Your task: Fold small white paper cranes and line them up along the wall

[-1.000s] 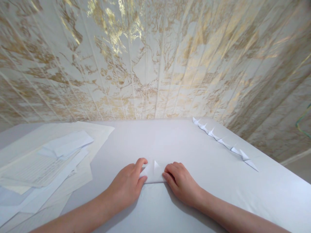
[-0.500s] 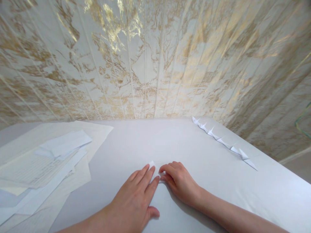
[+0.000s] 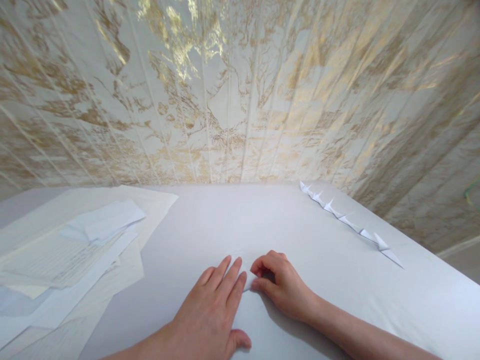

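A small piece of folded white paper (image 3: 247, 283) lies on the table in front of me, mostly covered by my hands. My left hand (image 3: 212, 300) is flat, fingers stretched out, with the fingertips resting on the paper's left part. At the paper's right edge, my right hand (image 3: 281, 282) has its fingers curled and the thumb near the index finger. It appears to pinch the paper's edge there, though the contact is partly hidden.
Along the table's right edge runs a row of several small folded paper figures (image 3: 347, 221) with pointed tips. On the left lies a pile of loose paper sheets (image 3: 161, 202), some with writing. A gold-patterned wall (image 3: 225, 100) rises behind the white table (image 3: 210, 215).
My right hand's thumb and index finger have shifted slightly along the paper's right side. Less of the paper shows above my left fingertips. The view has moved slightly.
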Available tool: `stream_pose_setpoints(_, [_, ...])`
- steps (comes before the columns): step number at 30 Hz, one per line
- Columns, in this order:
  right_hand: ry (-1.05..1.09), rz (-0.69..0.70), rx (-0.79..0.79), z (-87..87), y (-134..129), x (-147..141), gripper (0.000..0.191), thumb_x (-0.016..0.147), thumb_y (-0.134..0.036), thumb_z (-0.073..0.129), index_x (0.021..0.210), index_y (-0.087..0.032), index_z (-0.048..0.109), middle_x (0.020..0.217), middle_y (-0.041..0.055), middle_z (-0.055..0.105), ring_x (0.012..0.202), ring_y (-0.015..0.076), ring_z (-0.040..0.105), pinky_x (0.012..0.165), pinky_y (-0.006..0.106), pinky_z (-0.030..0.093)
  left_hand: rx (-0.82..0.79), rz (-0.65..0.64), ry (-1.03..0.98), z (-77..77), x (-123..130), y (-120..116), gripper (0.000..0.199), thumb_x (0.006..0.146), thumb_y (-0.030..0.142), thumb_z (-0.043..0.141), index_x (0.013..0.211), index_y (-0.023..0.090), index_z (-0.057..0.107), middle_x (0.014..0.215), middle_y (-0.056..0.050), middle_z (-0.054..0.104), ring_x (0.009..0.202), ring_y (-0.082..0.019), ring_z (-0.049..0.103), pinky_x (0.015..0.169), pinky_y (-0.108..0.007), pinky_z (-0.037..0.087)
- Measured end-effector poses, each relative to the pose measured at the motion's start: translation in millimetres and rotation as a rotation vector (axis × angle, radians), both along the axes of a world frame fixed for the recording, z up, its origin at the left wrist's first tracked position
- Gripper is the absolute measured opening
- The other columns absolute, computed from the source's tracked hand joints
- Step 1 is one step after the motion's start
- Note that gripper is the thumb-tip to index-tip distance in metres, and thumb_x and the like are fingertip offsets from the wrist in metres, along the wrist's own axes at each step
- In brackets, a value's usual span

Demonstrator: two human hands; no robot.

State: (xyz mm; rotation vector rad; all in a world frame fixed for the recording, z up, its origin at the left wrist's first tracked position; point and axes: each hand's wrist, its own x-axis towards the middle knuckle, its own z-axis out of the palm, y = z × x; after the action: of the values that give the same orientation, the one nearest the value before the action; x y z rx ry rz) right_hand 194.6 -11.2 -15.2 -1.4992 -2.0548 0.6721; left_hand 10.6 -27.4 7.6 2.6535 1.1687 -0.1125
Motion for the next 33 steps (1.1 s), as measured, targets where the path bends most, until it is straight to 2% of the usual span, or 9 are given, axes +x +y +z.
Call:
stream_pose_setpoints(3, [0.004,-0.014,0.01,-1.0,-0.9,-1.2,0.009,0.072,-0.013,0.06,0.065,-0.017,0.056,0.065,-0.0018,0.058,0.069,0.0138,0.051,0.072,0.028,0.035,-0.017,-0.024,0.029,-3.0,-0.1,-0.4,0.08,0.072,0.052,0.058,0.137,0.015,0.028,0.145,-0.015,0.014,0.133,-0.033,0.01,0.105,-0.051,0.021])
stream_pose_setpoints(8, [0.03,-0.022,0.025,-2.2,-1.4,-1.5,0.012,0.077,-0.013,0.052,0.065,-0.017,0.052,0.064,-0.0017,0.056,0.065,0.0135,0.05,0.069,0.028,0.035,-0.056,-0.117,0.028,-8.8,-0.9,1.7,0.087,0.071,0.048,0.06,0.139,0.016,0.016,0.145,-0.013,0.007,0.134,-0.032,0.001,0.106,-0.054,0.013])
stream_pose_setpoints(10, [0.015,-0.02,0.037,-2.3,-2.1,-1.8,0.011,0.076,-0.012,0.051,0.067,-0.018,0.052,0.064,-0.0014,0.056,0.066,0.0141,0.05,0.069,0.028,0.035,-0.077,-0.138,0.031,-7.9,-0.1,1.5,0.085,0.072,0.045,0.06,0.139,0.016,0.017,0.145,-0.013,0.007,0.134,-0.031,0.001,0.107,-0.053,0.012])
stream_pose_setpoints(16, [-0.053,-0.017,0.077,-5.3,-2.6,-2.0,0.01,0.079,-0.011,0.048,0.071,-0.018,0.05,0.066,-0.0004,0.056,0.067,0.015,0.049,0.069,0.029,0.034,-0.139,-0.094,0.089,-0.7,3.6,-2.0,0.081,0.071,0.039,0.063,0.137,0.01,0.024,0.144,-0.016,0.007,0.133,-0.031,0.003,0.109,-0.048,0.012])
stream_pose_setpoints(24, [-0.081,0.004,0.077,-3.5,-1.6,-3.6,0.008,0.079,-0.013,0.049,0.074,-0.017,0.051,0.068,-0.0001,0.057,0.069,0.0152,0.049,0.07,0.03,0.034,-0.128,-0.085,0.059,-2.4,1.7,-1.8,0.081,0.074,0.047,0.057,0.137,0.009,0.024,0.143,-0.017,0.008,0.133,-0.031,0.006,0.109,-0.046,0.014])
stream_pose_setpoints(29, [-0.064,0.026,0.076,-2.1,-1.9,-0.6,0.004,0.077,-0.014,0.053,0.079,-0.017,0.053,0.07,0.0,0.058,0.07,0.0152,0.05,0.071,0.03,0.036,-0.126,-0.086,0.059,-4.0,1.4,-2.5,0.08,0.074,0.046,0.057,0.137,0.009,0.023,0.143,-0.017,0.009,0.133,-0.032,0.007,0.108,-0.048,0.016])
stream_pose_setpoints(33, [0.037,0.105,0.078,-2.0,-4.5,4.7,0.018,0.072,-0.008,0.054,0.087,-0.018,0.054,0.077,0.001,0.059,0.073,0.0147,0.052,0.07,0.027,0.038,-0.126,-0.103,0.051,-8.4,0.0,-0.9,0.082,0.074,0.045,0.058,0.138,0.01,0.021,0.144,-0.016,0.006,0.133,-0.032,0.005,0.108,-0.048,0.016])
